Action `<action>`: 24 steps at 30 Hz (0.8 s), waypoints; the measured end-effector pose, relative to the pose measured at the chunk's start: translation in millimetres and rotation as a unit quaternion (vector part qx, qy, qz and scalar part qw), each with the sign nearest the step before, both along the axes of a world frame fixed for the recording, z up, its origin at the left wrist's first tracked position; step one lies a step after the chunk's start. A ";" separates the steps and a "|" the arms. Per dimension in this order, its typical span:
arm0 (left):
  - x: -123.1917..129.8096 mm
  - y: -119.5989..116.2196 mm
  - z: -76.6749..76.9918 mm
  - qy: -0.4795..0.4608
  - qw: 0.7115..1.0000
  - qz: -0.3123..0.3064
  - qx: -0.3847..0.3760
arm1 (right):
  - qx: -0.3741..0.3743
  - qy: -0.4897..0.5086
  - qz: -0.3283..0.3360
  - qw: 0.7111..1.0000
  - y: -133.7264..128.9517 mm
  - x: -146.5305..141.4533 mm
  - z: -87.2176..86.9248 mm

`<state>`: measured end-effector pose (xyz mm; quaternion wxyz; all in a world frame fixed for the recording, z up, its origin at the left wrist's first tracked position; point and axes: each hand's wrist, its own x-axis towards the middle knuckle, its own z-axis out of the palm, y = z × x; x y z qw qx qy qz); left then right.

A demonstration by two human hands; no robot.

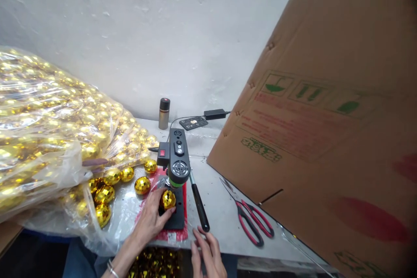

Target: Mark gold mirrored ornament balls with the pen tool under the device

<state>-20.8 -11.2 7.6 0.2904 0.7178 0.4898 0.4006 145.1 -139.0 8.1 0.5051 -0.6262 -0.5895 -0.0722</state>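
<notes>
My left hand (153, 213) is closed around a shiny gold mirrored ball (168, 200), thumb and fingers on its sides. That ball sits on the black base plate (174, 222) of a small bench machine (179, 156). The machine has a black vented head, a red switch and a green ring beneath. From its right side a lever with a long black handle (200, 208) slants down towards me. My right hand (208, 254) is at the table's front edge, fingers apart and holding nothing, its fingertips close to the handle's end; whether they touch it I cannot tell.
A big clear plastic bag (65, 126) of gold balls fills the left, with several loose balls (142, 186) beside it. Red-handled scissors (250, 221) lie right, against a large leaning carton (309, 139). Behind stand a bottle (164, 114), a phone-like slab (193, 123) and a power adapter (215, 114).
</notes>
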 end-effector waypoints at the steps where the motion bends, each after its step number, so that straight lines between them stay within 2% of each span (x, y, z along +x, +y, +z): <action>1: -0.2 -0.1 -0.2 0.001 1.000 -0.009 0.002 | 0.002 0.012 -0.002 1.000 3.4 1.8 7.0; 5: 2.7 2.0 -1.2 0.030 1.000 -0.004 0.001 | 0.040 0.057 0.021 0.997 17.3 8.3 35.9; 8: 8.5 5.3 -1.7 0.071 0.997 0.009 0.007 | 0.090 0.021 0.048 0.995 31.6 13.3 63.5; 11: 13.4 7.6 -2.1 0.094 0.995 -0.007 0.019 | 0.153 -0.051 0.088 0.983 49.8 13.8 96.5; 15: 15.0 7.6 -1.6 0.103 0.994 -0.013 0.017 | 0.182 -0.031 0.166 0.969 72.4 4.8 130.2; 18: 15.2 5.7 0.6 0.103 0.995 -0.013 0.008 | 0.163 0.003 0.199 0.966 83.2 -4.3 131.3; 24: 18.4 3.3 7.9 0.108 0.994 -0.010 -0.005 | 0.196 0.060 0.177 0.963 88.5 -16.5 90.8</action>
